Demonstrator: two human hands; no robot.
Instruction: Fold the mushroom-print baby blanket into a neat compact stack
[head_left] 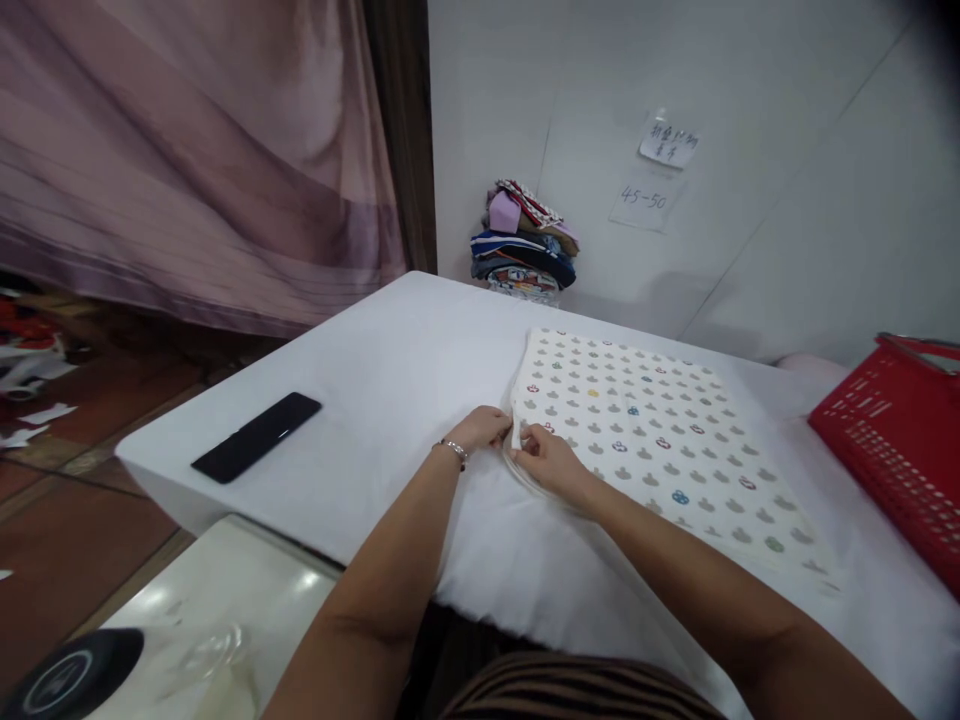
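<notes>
A white cloth (652, 420) printed with rows of grey motifs and a few coloured ones lies spread on the white-covered table (390, 360). Both my hands are at its left edge, close together. My left hand (481, 429), with a bracelet at the wrist, pinches the edge from the left side. Just right of it, my right hand (551, 462) has thumb and fingers closed on the same edge, which lifts slightly there. Near my right hand the cloth's lower left corner curves down, partly hidden by the hand and forearm.
A black phone-like slab (257, 437) lies on the table's left. Folded clothes (523, 245) are stacked by the back wall, below paper notes (670, 142). A red plastic basket (892, 430) stands at right. Lower left is a pale surface (225, 580) with a dark round object (82, 675).
</notes>
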